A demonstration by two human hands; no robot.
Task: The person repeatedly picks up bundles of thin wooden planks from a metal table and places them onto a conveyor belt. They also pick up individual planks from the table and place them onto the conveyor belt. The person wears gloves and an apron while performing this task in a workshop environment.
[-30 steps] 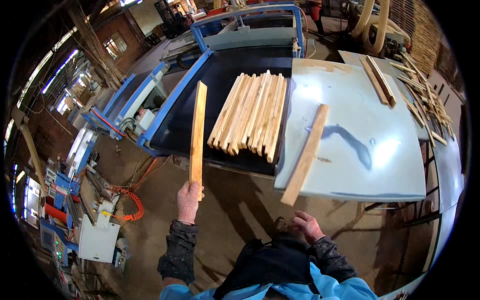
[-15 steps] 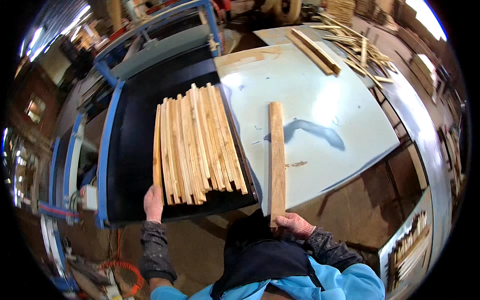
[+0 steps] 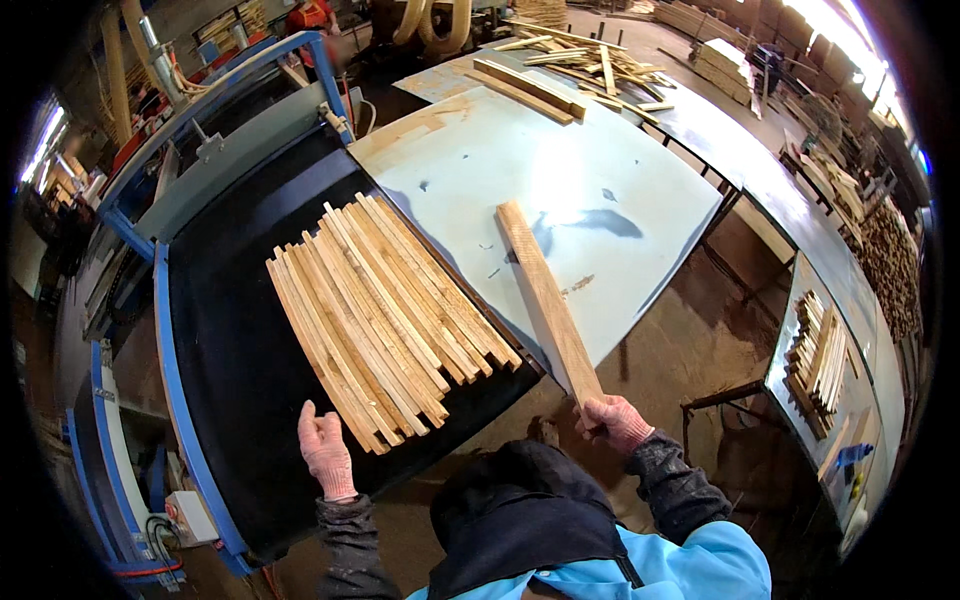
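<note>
A row of pale wooden strips [image 3: 380, 320] lies side by side on a black machine bed [image 3: 215, 350], their ends uneven. Just off the near left corner of that row is my left hand [image 3: 327, 458], in a light glove, with its fingers apart and nothing in them. My right hand [image 3: 620, 425], gloved as well, grips the near end of a wider wooden board [image 3: 548, 295]. This board slants away from me, over the edge of a pale sheet-topped table [image 3: 440, 150]; whether its far end rests on the sheet, I cannot tell.
A blue frame [image 3: 165, 350] borders the black bed. On the pale table's far side lie two thick wooden pieces [image 3: 525, 90], with a heap of loose strips [image 3: 605, 65] beyond. More strips [image 3: 820, 355] sit on a side table at right. A person in red [image 3: 312, 18] stands far off.
My left hand has let go of the leftmost strip, which now lies close against the row. The board in my right hand has tilted, its far end leaning left. The view has turned.
</note>
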